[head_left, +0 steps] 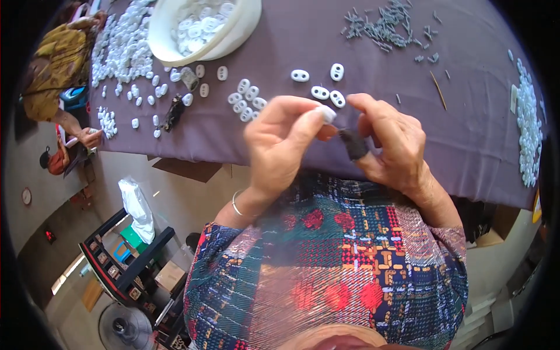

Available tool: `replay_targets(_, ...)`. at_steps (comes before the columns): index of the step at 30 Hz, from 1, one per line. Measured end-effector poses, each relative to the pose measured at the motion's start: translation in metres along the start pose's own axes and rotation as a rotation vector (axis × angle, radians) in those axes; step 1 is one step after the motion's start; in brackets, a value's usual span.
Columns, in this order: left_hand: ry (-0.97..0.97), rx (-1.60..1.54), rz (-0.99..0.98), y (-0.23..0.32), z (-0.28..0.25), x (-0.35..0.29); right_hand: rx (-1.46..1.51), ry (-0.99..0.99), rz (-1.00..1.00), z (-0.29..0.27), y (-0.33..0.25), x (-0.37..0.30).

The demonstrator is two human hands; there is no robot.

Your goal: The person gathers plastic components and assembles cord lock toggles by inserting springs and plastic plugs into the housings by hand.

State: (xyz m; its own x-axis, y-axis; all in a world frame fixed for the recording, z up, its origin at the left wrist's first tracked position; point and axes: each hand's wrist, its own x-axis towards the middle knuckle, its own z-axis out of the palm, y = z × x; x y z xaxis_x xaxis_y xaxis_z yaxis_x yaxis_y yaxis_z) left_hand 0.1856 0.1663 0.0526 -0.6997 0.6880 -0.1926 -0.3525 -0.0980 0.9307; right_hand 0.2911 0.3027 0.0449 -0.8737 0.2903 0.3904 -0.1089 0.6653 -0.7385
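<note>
My left hand pinches a small white oval plastic piece between thumb and fingertips, above the near edge of the table. Just right of it is my right hand, its thumb wrapped in a dark cover. That thumb and the index finger are apart, with nothing visible between them; the other fingers curl inward. Beyond my hands lie a few loose white two-hole oval pieces. A tight cluster of similar pieces sits beside my left hand, which partly hides it.
A purple-grey cloth covers the table. At the back left stands a white tub of white pieces, beside a large spread of them. Small grey pins lie at the back, a thin brown stick nearer. Another person's hand is at far left.
</note>
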Motion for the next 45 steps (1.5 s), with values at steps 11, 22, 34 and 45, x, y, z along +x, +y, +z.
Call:
replay_targets(11, 0.409, 1.049, 0.923, 0.090, -0.066, 0.091, -0.048, 0.105, -0.036, -0.002, 0.002, 0.000)
replay_targets(22, -0.163, 1.313, 0.559, 0.012, -0.039, 0.062, -0.078, 0.065, 0.003, -0.003, 0.003, -0.001)
replay_targets(34, -0.185, 1.331, 0.653, 0.027, -0.048, 0.046, -0.151, -0.002, -0.068, 0.005, 0.001, -0.003)
replay_targets(45, -0.192, 0.826, 0.308, 0.008, -0.033, 0.014, -0.043, -0.025, 0.020, 0.001, -0.005, -0.004)
